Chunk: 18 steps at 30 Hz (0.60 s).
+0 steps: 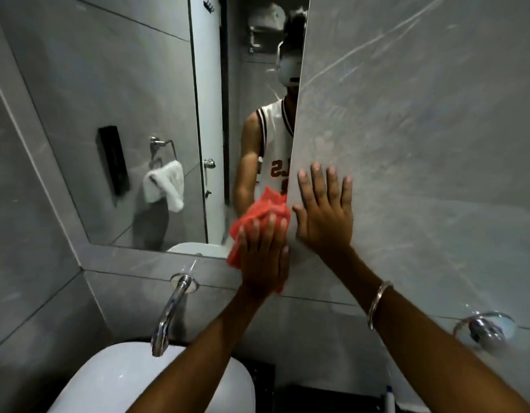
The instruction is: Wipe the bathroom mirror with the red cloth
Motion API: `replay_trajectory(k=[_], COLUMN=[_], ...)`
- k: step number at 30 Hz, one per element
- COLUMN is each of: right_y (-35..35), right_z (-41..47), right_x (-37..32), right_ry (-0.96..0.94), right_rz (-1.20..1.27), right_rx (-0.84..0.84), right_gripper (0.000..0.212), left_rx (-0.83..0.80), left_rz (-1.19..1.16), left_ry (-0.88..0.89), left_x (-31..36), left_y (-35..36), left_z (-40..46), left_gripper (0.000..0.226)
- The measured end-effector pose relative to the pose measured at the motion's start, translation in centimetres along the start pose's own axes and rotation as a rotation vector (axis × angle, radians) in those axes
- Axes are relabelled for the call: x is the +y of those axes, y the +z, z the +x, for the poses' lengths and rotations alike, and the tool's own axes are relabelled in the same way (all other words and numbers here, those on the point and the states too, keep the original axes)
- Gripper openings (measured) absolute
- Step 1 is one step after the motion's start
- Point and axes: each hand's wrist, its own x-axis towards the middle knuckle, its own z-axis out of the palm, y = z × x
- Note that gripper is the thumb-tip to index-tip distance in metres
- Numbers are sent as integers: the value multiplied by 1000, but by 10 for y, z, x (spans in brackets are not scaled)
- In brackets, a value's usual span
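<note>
The bathroom mirror [123,120] fills the wall ahead, set in a grey tiled frame. My left hand [265,254] presses the red cloth [259,216] flat against the mirror's lower right corner, fingers spread over it. The cloth bunches out above and to the left of my fingers. My right hand [324,210] lies flat with fingers apart on the grey tiled wall [421,129] just right of the mirror's edge, holding nothing. A metal bangle [377,305] circles my right wrist.
A chrome tap [168,317] juts from the wall over the white basin [108,383] below. A chrome wall fitting [487,329] sits at the lower right. The mirror reflects a white towel on a ring, a black box and a person in a white jersey.
</note>
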Motion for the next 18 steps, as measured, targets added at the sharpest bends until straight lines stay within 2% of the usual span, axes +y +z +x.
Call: replay_trajectory(k=[3,7,10,15,18], right_y=[-3,-23,-44,-80,-99], right_z=[-22,1,63,186,251], right_x=[-2,8,25,45,44], right_ry=[-36,-61,-35,70,136], right_rz=[14,136,184,274,336], right_rx=[-48,-67,-27,81,154], right_gripper=[66,72,70,67,64], left_rx=[-104,-191,-126,-3,76], left_rz=[-1,-2,-3,-44,32], left_ry=[-37,-60,-56,-8,71], left_x=[-3,-3,-1,4,7], left_y=[-2,-17,-34,-78,-115], left_z=[-24,16,100,302,410], left_gripper=[62,62,63,65,66])
